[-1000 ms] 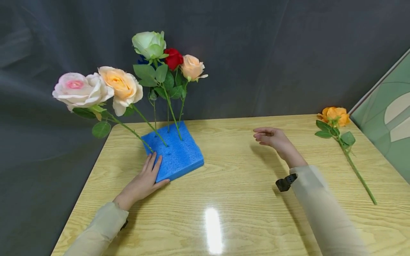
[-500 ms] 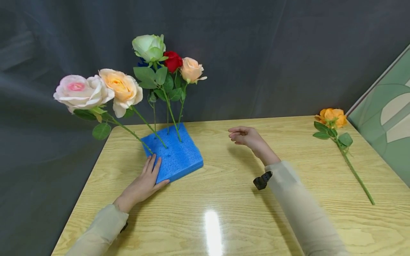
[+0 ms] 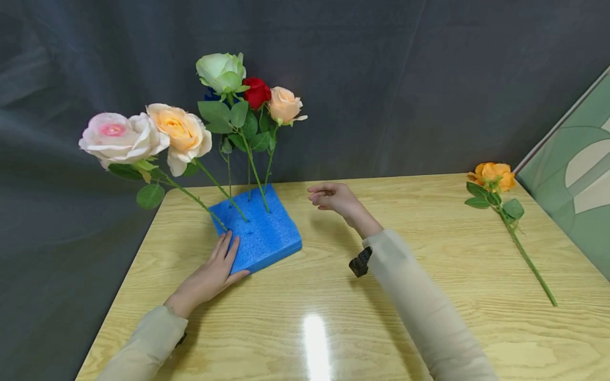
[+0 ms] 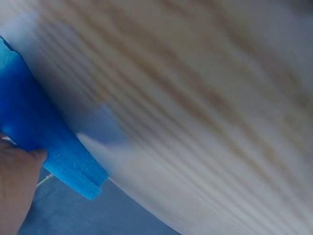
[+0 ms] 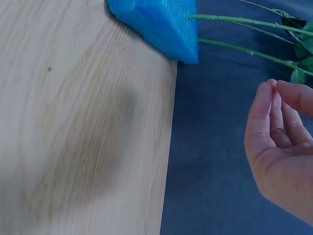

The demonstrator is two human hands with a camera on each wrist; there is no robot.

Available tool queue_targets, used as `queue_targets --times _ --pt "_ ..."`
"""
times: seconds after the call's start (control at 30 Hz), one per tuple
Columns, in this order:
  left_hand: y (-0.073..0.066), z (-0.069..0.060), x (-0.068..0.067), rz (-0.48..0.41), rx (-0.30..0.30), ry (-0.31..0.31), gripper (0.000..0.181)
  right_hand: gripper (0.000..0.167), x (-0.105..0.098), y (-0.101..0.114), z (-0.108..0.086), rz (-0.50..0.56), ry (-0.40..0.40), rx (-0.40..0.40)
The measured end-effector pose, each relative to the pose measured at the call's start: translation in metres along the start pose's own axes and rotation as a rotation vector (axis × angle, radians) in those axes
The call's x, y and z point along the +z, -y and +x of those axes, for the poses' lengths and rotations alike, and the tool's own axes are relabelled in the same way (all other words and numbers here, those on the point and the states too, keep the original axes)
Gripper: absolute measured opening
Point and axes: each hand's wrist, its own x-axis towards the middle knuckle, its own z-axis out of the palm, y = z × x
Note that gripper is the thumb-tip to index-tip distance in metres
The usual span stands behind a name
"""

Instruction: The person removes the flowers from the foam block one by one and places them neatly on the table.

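A blue foam block [image 3: 267, 241] is lying flat and slightly askew, its left edge touching the fingers of the left hand [image 3: 209, 275], its right side facing the right hand [image 3: 338, 203] across a gap. Just beyond the left fingertips, a white rose with a pink centre [image 3: 121, 138] is leaning leftward out of it, a cream-yellow rose [image 3: 178, 135] tilting alongside. Farther back, a pale green rose [image 3: 219, 73] is standing highest, partly hiding a dark blue flower [image 3: 209, 97]; a red rose [image 3: 256, 94] and a small peach rose [image 3: 284, 106] are rising nearer the right hand. Well right of that hand, an orange flower [image 3: 493, 176] is lying unplanted, bloom at the far end.
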Motion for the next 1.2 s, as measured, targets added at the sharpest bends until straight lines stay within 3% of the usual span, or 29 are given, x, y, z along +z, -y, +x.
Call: queue_targets --times 0.3,0.67,1.0,1.2 --pt "0.005 -0.001 -0.002 0.022 0.031 0.008 0.083 0.037 0.014 0.011 0.013 0.018 0.035 -0.038" --pt "0.001 0.002 0.0 0.139 0.089 -0.128 0.079 0.037 0.03 0.013 0.02 0.034 0.057 -0.045" --pt "-0.013 0.015 0.003 0.234 0.091 -0.192 0.08 0.038 0.046 0.006 0.028 0.054 0.063 -0.034" --pt "-0.015 0.019 0.006 0.202 0.091 -0.154 0.085 0.038 0.058 -0.002 0.034 0.059 0.063 -0.035"
